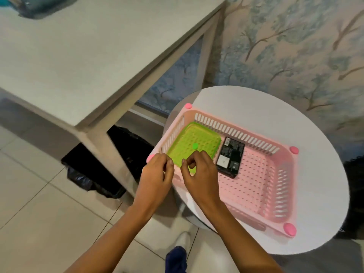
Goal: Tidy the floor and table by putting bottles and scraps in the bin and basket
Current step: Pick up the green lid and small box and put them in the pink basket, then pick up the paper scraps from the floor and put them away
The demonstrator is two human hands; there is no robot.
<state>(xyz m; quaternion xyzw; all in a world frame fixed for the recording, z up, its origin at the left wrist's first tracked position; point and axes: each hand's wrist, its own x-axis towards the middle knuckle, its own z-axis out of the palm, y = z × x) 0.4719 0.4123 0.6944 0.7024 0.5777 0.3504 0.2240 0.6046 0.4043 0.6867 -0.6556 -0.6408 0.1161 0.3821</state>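
Left hand (157,172) and right hand (199,170), each grip curled and pinched, contents unclear, over the pink basket's (275,186) near corner, green tray (195,142) just beyond

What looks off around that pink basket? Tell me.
The pink basket sits skewed on the round white table, one corner overhanging the edge near the left hand. Nothing is spilled or visibly broken.

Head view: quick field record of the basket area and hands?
surface: round white table
basket: pink basket on the round table
basket contents: green tray on its left, black box beside the tray
left hand: fingers pinched, at basket's near-left corner
right hand: fingers curled over the tray's near edge
held item: cannot tell
bin: black bin bag under the grey table
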